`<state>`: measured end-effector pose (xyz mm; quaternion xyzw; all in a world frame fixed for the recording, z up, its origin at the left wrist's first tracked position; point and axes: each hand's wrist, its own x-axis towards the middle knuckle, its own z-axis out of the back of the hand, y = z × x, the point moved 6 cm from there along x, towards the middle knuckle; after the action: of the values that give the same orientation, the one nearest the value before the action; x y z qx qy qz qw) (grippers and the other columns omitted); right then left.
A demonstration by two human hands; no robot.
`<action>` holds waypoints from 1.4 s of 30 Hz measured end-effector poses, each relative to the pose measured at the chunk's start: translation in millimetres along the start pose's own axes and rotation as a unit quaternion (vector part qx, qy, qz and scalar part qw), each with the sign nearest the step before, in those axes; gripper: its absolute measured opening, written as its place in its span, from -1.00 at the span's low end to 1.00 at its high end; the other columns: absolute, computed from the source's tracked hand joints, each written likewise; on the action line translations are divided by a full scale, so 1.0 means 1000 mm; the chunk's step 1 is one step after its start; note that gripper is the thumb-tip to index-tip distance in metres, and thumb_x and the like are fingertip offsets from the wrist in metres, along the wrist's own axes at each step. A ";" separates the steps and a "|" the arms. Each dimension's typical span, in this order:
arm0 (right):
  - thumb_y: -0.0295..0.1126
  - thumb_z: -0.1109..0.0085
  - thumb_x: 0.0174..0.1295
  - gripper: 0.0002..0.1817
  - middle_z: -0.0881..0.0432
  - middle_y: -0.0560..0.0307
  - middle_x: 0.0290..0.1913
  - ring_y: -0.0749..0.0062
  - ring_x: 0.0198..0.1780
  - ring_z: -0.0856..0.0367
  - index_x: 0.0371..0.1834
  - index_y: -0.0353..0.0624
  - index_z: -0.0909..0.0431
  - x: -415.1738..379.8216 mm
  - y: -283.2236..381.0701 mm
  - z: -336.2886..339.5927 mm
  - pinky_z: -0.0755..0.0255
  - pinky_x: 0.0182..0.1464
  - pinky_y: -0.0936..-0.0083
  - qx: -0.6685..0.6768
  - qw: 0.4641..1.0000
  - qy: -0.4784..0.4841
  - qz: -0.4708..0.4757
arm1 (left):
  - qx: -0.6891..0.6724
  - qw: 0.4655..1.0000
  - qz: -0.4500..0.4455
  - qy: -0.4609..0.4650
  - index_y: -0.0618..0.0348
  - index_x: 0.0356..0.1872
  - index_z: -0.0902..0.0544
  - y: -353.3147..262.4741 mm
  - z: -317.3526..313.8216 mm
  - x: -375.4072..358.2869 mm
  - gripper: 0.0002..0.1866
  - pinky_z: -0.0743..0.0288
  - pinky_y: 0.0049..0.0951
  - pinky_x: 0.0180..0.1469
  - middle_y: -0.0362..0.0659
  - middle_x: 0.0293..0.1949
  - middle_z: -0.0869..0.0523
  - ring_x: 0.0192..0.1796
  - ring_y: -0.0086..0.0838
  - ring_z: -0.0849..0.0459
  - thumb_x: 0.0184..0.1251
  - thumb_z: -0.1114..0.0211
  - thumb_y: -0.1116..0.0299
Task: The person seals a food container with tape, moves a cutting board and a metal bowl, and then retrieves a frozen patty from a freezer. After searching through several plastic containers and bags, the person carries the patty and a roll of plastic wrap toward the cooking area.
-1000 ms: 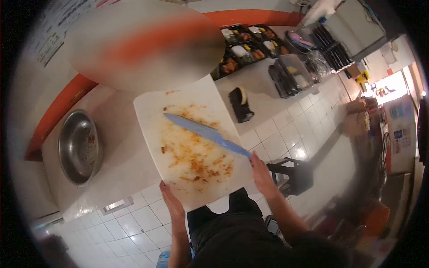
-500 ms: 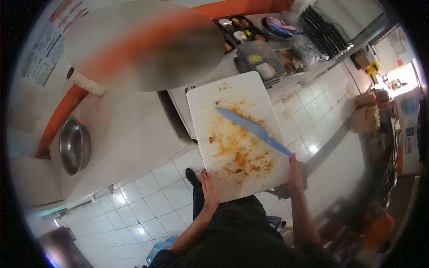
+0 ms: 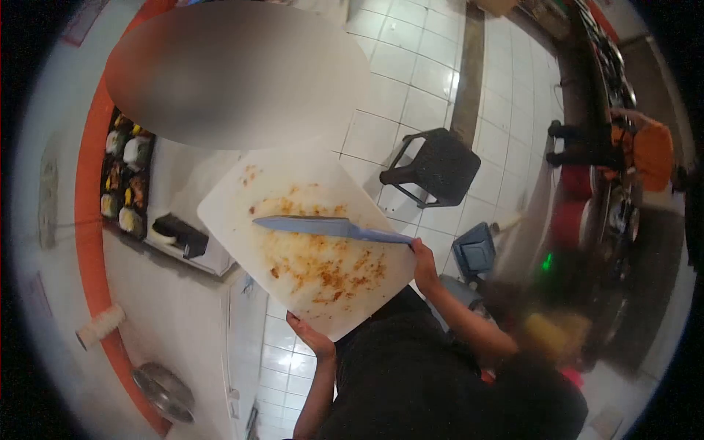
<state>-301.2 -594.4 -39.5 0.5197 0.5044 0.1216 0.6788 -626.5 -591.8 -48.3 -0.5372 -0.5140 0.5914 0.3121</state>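
Observation:
A white cutting board [image 3: 352, 282], smeared with orange-brown food bits, is held in front of my body. My left hand [image 3: 314, 340] grips its near left edge, thumb on top and the other fingers underneath. On the right edge, my right hand [image 3: 425, 268] is closed round the board, its thumb by the end of a knife's handle. That blue-grey knife [image 3: 308, 225] lies flat across the board, blade pointing left and handle toward my right hand. The undersides of both hands' grips are hidden by the board.
A black stool [image 3: 440, 169] stands on the tiled floor ahead. On the left counter are black trays of food [image 3: 126, 176], a metal bowl [image 3: 163, 392] and a paper roll [image 3: 101, 327]. A person in orange [image 3: 651, 155] is at the far right. A blurred oval covers the upper left.
My view has turned to the right, bringing the stool and the person in orange into sight. The board with the knife is still in both hands and now sits further left in view.

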 end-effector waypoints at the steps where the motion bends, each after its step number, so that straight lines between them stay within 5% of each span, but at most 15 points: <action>1: 0.10 0.27 0.61 -0.36 -0.61 0.23 -0.24 0.57 -0.21 -0.50 -0.13 -0.30 -0.61 -0.016 -0.001 -0.001 -0.40 -0.11 0.53 -0.010 1.000 -0.018 0.007 | 0.003 1.000 0.001 0.010 0.25 0.42 -0.20 -0.003 0.005 0.008 -0.36 -0.35 -0.15 0.38 0.00 0.31 -0.39 0.35 -0.22 -0.43 0.55 0.07 -0.03; 7: 0.04 0.28 0.62 -0.37 -0.63 0.19 -0.22 0.53 -0.21 -0.48 -0.14 -0.36 -0.61 -0.079 -0.095 0.006 -0.40 -0.11 0.47 0.004 0.979 -0.196 0.056 | 0.062 0.984 0.140 0.096 0.34 0.31 -0.27 0.023 0.024 0.068 -0.42 -0.34 -0.25 0.35 -0.02 0.18 -0.45 0.28 -0.32 -0.45 0.49 0.03 0.06; 11: 0.02 0.24 0.62 -0.37 -0.63 0.14 -0.20 0.49 -0.16 -0.48 -0.17 -0.40 -0.61 -0.099 -0.188 0.006 -0.39 -0.01 0.48 0.080 0.925 -0.364 0.078 | 0.070 0.964 0.081 0.244 0.37 0.28 -0.34 0.083 0.019 0.115 -0.41 -0.31 -0.33 0.33 0.00 0.16 -0.48 0.23 -0.31 -0.47 0.43 -0.02 0.07; 14: 0.02 0.24 0.62 -0.36 -0.64 0.09 -0.17 0.46 -0.12 -0.52 -0.11 -0.44 -0.62 -0.057 -0.283 0.030 -0.39 0.04 0.48 0.101 0.903 -0.393 0.139 | 0.118 0.939 -0.002 0.322 0.40 0.27 -0.36 0.179 0.002 0.143 -0.39 -0.30 -0.30 0.32 0.03 0.09 -0.55 0.21 -0.27 -0.49 0.37 -0.06 0.09; 15: 0.10 0.26 0.61 -0.30 -0.63 -0.01 0.12 0.35 0.15 -0.57 0.20 -0.44 -0.52 -0.050 -0.309 0.033 -0.35 0.29 0.46 0.084 0.918 -0.372 0.109 | 0.101 0.936 -0.003 0.336 0.41 0.26 -0.37 0.201 -0.003 0.148 -0.40 -0.31 -0.26 0.31 0.05 0.08 -0.56 0.20 -0.22 -0.50 0.38 -0.05 0.10; 18: 0.08 0.22 0.61 -0.33 -0.64 -0.02 0.13 0.35 0.15 -0.57 0.20 -0.43 -0.52 -0.017 -0.384 0.017 -0.36 0.28 0.46 0.111 0.899 -0.396 0.152 | 0.117 0.921 -0.022 0.371 0.40 0.24 -0.38 0.294 0.010 0.184 -0.44 -0.30 -0.19 0.31 0.10 0.06 -0.54 0.17 -0.10 -0.50 0.40 -0.05 0.12; 27: -0.05 0.23 0.63 -0.38 -0.68 -0.04 -0.15 0.35 -0.17 -0.54 -0.01 -0.53 -0.59 0.009 -0.369 0.040 -0.42 -0.01 0.39 0.002 0.843 -0.526 0.114 | 0.334 0.846 -0.157 0.386 0.41 0.19 -0.36 0.287 -0.047 0.189 -0.52 -0.13 -0.05 0.38 0.12 0.13 -0.39 0.25 -0.01 -0.33 0.40 -0.08 0.25; 33: -0.12 0.15 0.60 -0.53 -0.61 0.05 -0.06 0.24 -0.01 -0.50 0.02 -0.36 -0.58 0.017 -0.378 0.052 -0.34 0.23 0.37 -0.144 0.847 -0.505 0.081 | 0.362 0.818 -0.191 0.404 0.35 0.42 -0.21 0.279 -0.050 0.183 -0.28 -0.18 0.06 0.35 0.16 0.22 -0.39 0.31 0.06 -0.35 0.32 -0.26 0.27; 35: -0.25 0.18 0.59 -0.66 -0.53 -0.09 0.03 0.22 0.12 -0.44 0.00 -0.34 -0.48 0.025 -0.446 0.087 -0.31 0.26 0.28 -0.205 0.789 -0.553 0.173 | 0.434 0.786 -0.244 0.367 0.35 0.47 -0.16 0.270 -0.028 0.179 -0.20 -0.13 0.11 0.44 0.21 0.31 -0.36 0.37 0.11 -0.31 0.35 -0.30 0.18; 36: -0.37 0.15 0.52 -0.76 -0.47 -0.06 0.09 0.18 0.18 -0.41 0.08 -0.29 -0.41 0.015 -0.426 0.072 -0.27 0.34 0.24 -0.106 0.821 -0.543 0.140 | 0.468 0.771 -0.184 0.390 0.28 0.56 -0.03 0.274 -0.003 0.177 -0.17 0.11 0.09 0.57 0.20 0.56 -0.10 0.58 0.12 -0.04 0.44 -0.22 0.12; 37: -0.39 0.14 0.50 -0.76 -0.48 -0.01 0.08 0.18 0.16 -0.41 0.08 -0.31 -0.40 0.005 -0.436 0.074 -0.26 0.34 0.22 -0.136 0.827 -0.529 0.132 | 0.472 0.775 -0.209 0.364 0.29 0.50 -0.18 0.260 0.026 0.174 -0.25 0.01 0.06 0.55 0.20 0.47 -0.27 0.52 0.11 -0.19 0.41 -0.25 0.17; 38: -0.34 0.07 0.50 -0.73 -0.48 -0.04 0.10 0.19 0.15 -0.43 0.09 -0.32 -0.41 -0.003 -0.498 0.097 -0.32 0.30 0.26 -0.300 0.725 -0.504 0.362 | 0.450 0.784 -0.186 0.385 0.28 0.41 -0.33 0.229 0.061 0.174 -0.36 -0.15 0.04 0.47 0.18 0.35 -0.39 0.42 0.09 -0.32 0.38 -0.26 0.23; 39: -0.31 -0.06 0.45 -0.66 -0.49 -0.09 0.08 0.20 0.11 -0.46 0.14 -0.33 -0.42 -0.019 -0.532 0.114 -0.36 0.26 0.30 -0.132 0.814 -0.528 0.203 | 0.428 0.795 -0.205 0.378 0.27 0.34 -0.41 0.190 0.107 0.166 -0.43 -0.27 0.00 0.38 0.17 0.24 -0.45 0.30 0.09 -0.42 0.35 -0.27 0.27; 40: -0.33 -0.17 0.37 -0.67 -0.61 -0.14 0.02 0.16 0.01 -0.55 0.06 -0.37 -0.55 -0.062 -0.415 0.020 -0.43 0.17 0.30 -0.332 0.779 -0.532 0.007 | 0.454 0.778 -0.184 0.392 0.24 0.36 -0.40 0.163 0.163 0.157 -0.42 -0.29 0.00 0.36 0.17 0.25 -0.45 0.30 0.09 -0.42 0.35 -0.26 0.27; 42: -0.26 -0.20 0.39 -0.67 -0.75 -0.16 -0.15 0.09 -0.15 -0.67 -0.17 -0.40 -0.69 -0.093 -0.448 0.004 -0.53 -0.01 0.24 -0.387 0.800 -0.454 0.065 | 0.502 0.753 -0.090 0.416 0.17 0.40 -0.39 0.156 0.307 0.130 -0.40 -0.28 0.04 0.39 0.17 0.32 -0.41 0.36 0.10 -0.37 0.38 -0.24 0.21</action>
<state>-502.1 -853.4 -358.3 0.2408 0.0139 0.1006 0.9652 -921.0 -598.5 -268.8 -0.4481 -0.0087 0.4513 0.7717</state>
